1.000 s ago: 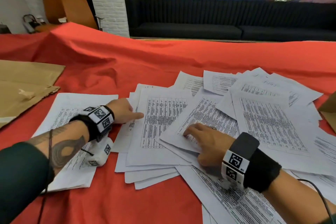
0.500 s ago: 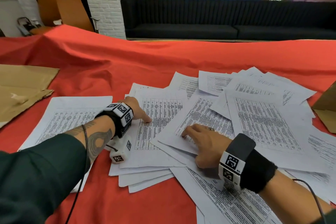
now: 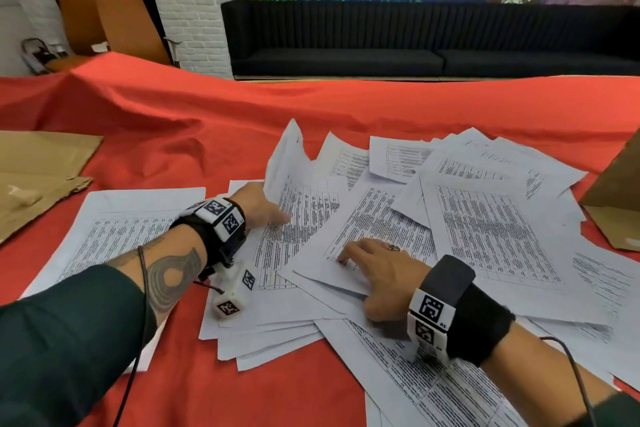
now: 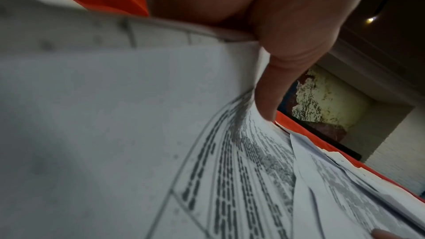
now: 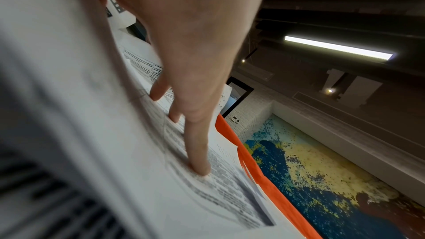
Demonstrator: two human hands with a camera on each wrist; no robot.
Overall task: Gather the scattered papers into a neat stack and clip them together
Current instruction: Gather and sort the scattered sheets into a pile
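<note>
Many printed white papers point(image 3: 485, 225) lie scattered and overlapping on a red cloth point(image 3: 207, 114). My left hand point(image 3: 263, 208) pinches the left edge of one sheet point(image 3: 291, 163), whose far corner stands curled up off the pile. In the left wrist view a finger point(image 4: 276, 79) presses on that bent sheet point(image 4: 115, 115). My right hand point(image 3: 374, 263) rests flat on a tilted sheet in the middle of the pile, its straight fingers point(image 5: 197, 143) pressing the print point(image 5: 207, 197). A separate sheet point(image 3: 114, 229) lies to the left under my left forearm. No clip is in view.
Flattened brown cardboard point(image 3: 34, 177) lies on the cloth at the far left. A cardboard box point(image 3: 620, 191) stands at the right edge, beside the papers. A black sofa point(image 3: 381, 42) runs along the painted wall behind the table.
My left hand slid right from the lone left sheet onto the pile and took hold of a sheet, whose far corner has risen. The right hand stayed pressed on its sheet.
</note>
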